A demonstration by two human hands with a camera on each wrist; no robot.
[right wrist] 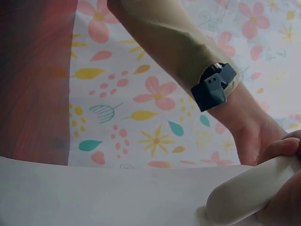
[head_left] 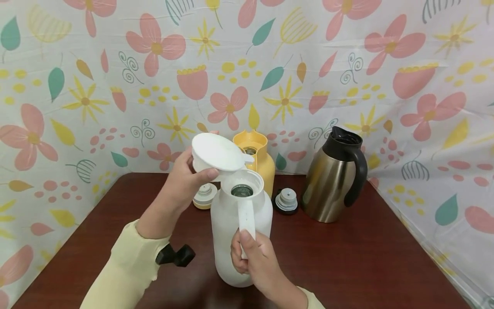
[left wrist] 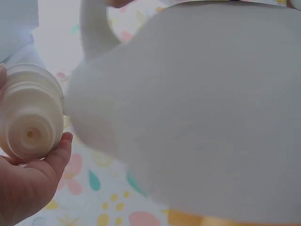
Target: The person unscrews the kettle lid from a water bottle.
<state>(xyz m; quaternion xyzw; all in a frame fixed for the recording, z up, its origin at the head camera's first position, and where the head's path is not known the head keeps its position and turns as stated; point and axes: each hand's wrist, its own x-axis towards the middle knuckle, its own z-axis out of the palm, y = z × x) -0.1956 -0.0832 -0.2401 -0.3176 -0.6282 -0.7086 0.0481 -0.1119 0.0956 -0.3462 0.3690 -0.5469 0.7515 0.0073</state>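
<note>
A white vacuum jug stands upright with its mouth uncovered, showing a dark glass liner inside. My right hand grips the jug's handle, which also shows in the right wrist view as a thick white bar. Up beside the mouth, at its upper left, my left hand holds the white lid tilted, thumb on the near edge. In the left wrist view the lid's stopper underside faces the camera, with the left hand around its edge.
Behind the white jug stands a lidless yellow jug. A steel jug with black top and handle is at the back right. Two stoppers lie upside down: one black-rimmed, one yellow-rimmed. A floral sheet hangs behind the table.
</note>
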